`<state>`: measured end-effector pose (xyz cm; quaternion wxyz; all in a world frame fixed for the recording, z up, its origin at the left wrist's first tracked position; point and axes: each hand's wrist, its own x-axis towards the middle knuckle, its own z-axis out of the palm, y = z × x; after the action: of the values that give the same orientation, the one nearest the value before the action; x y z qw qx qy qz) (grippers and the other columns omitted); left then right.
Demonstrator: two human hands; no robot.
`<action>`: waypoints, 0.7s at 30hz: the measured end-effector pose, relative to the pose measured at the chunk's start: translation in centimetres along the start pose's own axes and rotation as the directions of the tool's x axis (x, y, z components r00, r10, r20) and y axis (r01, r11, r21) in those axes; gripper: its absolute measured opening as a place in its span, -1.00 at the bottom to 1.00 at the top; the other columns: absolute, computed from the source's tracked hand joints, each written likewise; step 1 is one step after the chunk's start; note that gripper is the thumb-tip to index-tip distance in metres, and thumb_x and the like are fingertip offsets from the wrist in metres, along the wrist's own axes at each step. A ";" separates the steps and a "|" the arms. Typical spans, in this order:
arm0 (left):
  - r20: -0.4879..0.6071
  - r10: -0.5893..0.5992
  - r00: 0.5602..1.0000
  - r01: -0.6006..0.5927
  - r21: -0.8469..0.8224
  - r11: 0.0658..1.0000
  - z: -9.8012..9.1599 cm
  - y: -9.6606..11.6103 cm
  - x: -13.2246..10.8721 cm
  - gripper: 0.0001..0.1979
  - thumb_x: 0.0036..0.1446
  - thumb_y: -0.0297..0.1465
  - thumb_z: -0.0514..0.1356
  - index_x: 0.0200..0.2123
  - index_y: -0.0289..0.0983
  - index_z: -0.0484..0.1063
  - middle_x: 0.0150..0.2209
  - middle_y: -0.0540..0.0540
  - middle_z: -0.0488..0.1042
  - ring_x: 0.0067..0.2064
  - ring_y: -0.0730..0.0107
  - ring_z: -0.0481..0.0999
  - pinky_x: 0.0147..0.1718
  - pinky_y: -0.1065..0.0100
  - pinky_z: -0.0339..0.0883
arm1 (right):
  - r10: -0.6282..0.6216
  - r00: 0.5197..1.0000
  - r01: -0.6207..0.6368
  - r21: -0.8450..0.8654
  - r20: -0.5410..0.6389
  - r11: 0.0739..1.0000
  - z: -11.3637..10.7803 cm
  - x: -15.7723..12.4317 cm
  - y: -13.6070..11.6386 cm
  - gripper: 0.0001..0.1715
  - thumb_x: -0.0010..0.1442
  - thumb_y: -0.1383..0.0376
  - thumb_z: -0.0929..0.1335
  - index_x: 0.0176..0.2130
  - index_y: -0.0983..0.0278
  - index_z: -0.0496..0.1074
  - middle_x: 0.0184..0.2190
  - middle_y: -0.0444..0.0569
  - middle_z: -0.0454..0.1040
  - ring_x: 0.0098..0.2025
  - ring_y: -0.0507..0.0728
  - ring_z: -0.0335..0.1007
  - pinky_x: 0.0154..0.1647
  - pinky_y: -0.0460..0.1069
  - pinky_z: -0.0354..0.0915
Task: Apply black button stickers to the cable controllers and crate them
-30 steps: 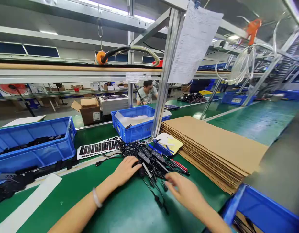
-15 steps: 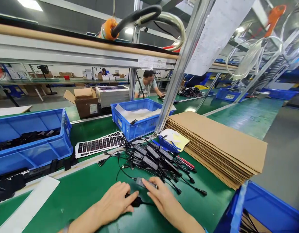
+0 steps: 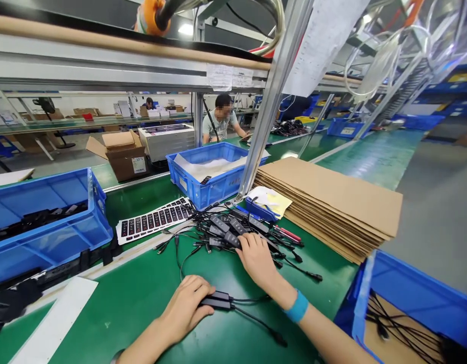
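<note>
My left hand (image 3: pixel 188 308) is closed around two black inline cable boxes (image 3: pixel 220 299), lying side by side just above the green bench, their cables trailing right to a black plug. At the front of a tangled pile, my right hand (image 3: pixel 256 255) has its fingers closed on the end of another inline box (image 3: pixel 232 239). More grey-black boxes (image 3: pixel 219 223) with buttons or markings on top lie around it, cables crossing in all directions. My right fingertips are partly hidden behind the hand.
Label sheets (image 3: pixel 155 221) lie left of the pile. A paper-lined blue bin (image 3: pixel 218 188) stands behind it, stacked cardboard sheets (image 3: pixel 332 202) to the right. Blue bins stand at left (image 3: pixel 44 247) and lower right (image 3: pixel 419 293). A metal post (image 3: pixel 262 111) rises behind; a person sits beyond.
My right hand has moved up and away from my left hand to the pile. Two boxes are now together in my left hand. The view has shifted slightly.
</note>
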<state>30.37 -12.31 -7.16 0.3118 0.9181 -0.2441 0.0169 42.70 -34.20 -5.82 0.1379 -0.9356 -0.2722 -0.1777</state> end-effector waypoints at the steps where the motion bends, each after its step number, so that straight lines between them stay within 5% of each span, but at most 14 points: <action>1: -0.018 0.009 1.000 -0.009 0.019 1.000 0.1 -0.1 -0.3 -0.74 0.22 -0.30 0.19 -0.04 -0.22 0.37 -0.05 -0.21 0.42 0.01 0.09 0.40 -0.02 0.03 0.37 | -0.028 1.000 0.028 0.024 0.008 0.999 0.1 -0.6 -0.4 -0.72 0.28 0.40 0.22 -0.04 0.36 0.39 -0.11 0.25 0.42 -0.05 0.37 0.31 -0.09 0.25 0.28; 4: -0.094 0.063 0.994 -0.052 0.119 0.992 0.4 -0.3 -1.0 -0.74 0.17 -0.40 0.21 -0.04 -0.21 0.38 0.23 -0.30 0.14 0.28 -0.14 0.08 0.13 -0.16 0.20 | -0.181 0.980 0.166 0.168 0.078 0.972 -0.4 -3.4 -2.5 -0.65 0.27 0.47 0.23 0.03 0.29 0.35 -0.13 0.11 0.45 -0.14 0.22 0.38 -0.15 0.10 0.35; 6: -0.103 0.093 0.990 -0.076 0.152 0.985 0.4 -0.4 -1.2 -0.72 0.12 -0.43 0.23 -0.07 -0.22 0.39 0.32 -0.30 -0.03 0.35 -0.25 -0.13 0.18 -0.25 0.07 | -0.338 0.923 0.263 0.341 0.182 0.902 -1.0 -4.7 -3.5 -0.53 0.22 0.54 0.23 0.07 0.22 0.32 -0.14 0.02 0.47 -0.14 0.17 0.40 -0.15 0.04 0.37; 8: -0.058 0.100 0.993 -0.093 0.108 0.990 0.2 -0.3 -1.0 -0.74 0.11 -0.39 0.23 -0.09 -0.24 0.37 0.27 -0.30 0.08 0.32 -0.20 -0.01 0.19 -0.21 0.08 | -0.442 0.860 0.285 0.477 0.255 0.831 -1.5 -4.7 -3.4 -0.48 0.18 0.55 0.25 0.07 0.16 0.32 -0.18 -0.05 0.48 -0.15 0.13 0.42 -0.13 -0.01 0.38; 11: 0.010 0.080 0.997 -0.080 -0.016 0.997 -0.2 -0.2 -0.6 -0.70 0.21 -0.32 0.17 -0.01 -0.23 0.29 0.07 -0.25 0.36 0.11 0.05 0.33 0.11 -0.03 0.25 | -0.264 0.943 0.189 0.327 0.203 0.926 -1.2 -2.1 -1.6 -0.66 0.21 0.47 0.29 -0.02 0.23 0.38 -0.20 0.02 0.47 -0.18 0.17 0.41 -0.16 0.04 0.38; 14: 0.044 0.073 0.996 -0.072 -0.027 0.997 -0.4 -0.2 -0.6 -0.53 0.25 -0.29 0.13 0.19 -0.21 0.13 0.04 -0.24 0.37 0.01 0.10 0.36 0.03 0.03 0.30 | -0.030 0.997 0.025 0.066 0.073 0.998 -0.4 0.5 0.3 -0.80 0.22 0.41 0.31 -0.12 0.36 0.40 -0.17 0.24 0.42 -0.13 0.35 0.35 -0.17 0.23 0.33; 18: 0.073 0.097 0.993 -0.101 0.041 0.994 -0.4 0.0 -1.0 -0.52 0.24 -0.34 0.12 0.20 -0.23 0.14 0.08 -0.27 0.28 0.05 0.05 0.29 0.06 0.00 0.25 | -0.084 0.992 0.078 0.069 0.093 0.995 -0.5 -0.5 0.3 -0.83 0.23 0.35 0.35 -0.14 0.35 0.41 -0.16 0.19 0.43 -0.12 0.33 0.35 -0.14 0.20 0.34; 21: 0.033 0.135 0.990 -0.137 0.089 0.987 -0.5 0.0 -1.2 -0.53 0.14 -0.33 0.20 0.11 -0.26 0.24 0.12 -0.31 0.20 0.13 -0.07 0.18 0.11 -0.12 0.13 | -0.204 0.951 0.169 0.165 0.232 0.972 -1.7 -3.6 -0.7 -0.77 0.21 0.37 0.38 -0.09 0.29 0.40 -0.13 0.10 0.43 -0.12 0.25 0.38 -0.13 0.12 0.36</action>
<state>29.38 -11.52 -6.97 0.2644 0.9127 -0.3093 0.0371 39.04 -35.92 -5.71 0.1523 -0.9081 -0.3867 -0.0518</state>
